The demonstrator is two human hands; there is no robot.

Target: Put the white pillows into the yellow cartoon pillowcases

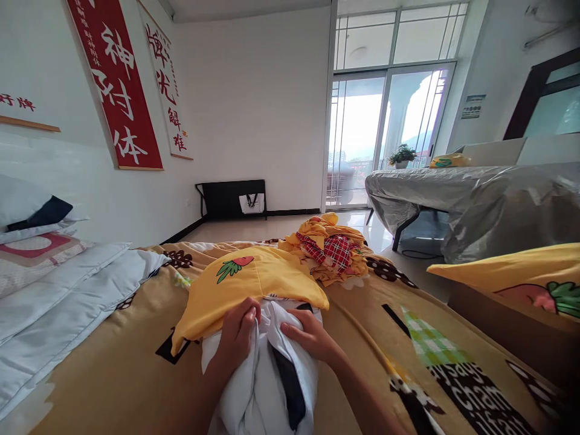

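A white pillow (263,386) with a black stripe lies on the bed in front of me, its far end inside a yellow pillowcase (254,281) printed with a carrot. My left hand (238,338) grips a bunch of the white fabric at the case's opening, fingers closed. My right hand (308,338) presses on the pillow's right side just beside the case's edge, fingers curled over the fabric.
A pile of yellow and red-checked cloth (330,248) sits further up the bed. A folded white quilt (58,296) and pillows lie at left. A cardboard box (512,320) with yellow cloth stands at right, a covered table (453,193) beyond.
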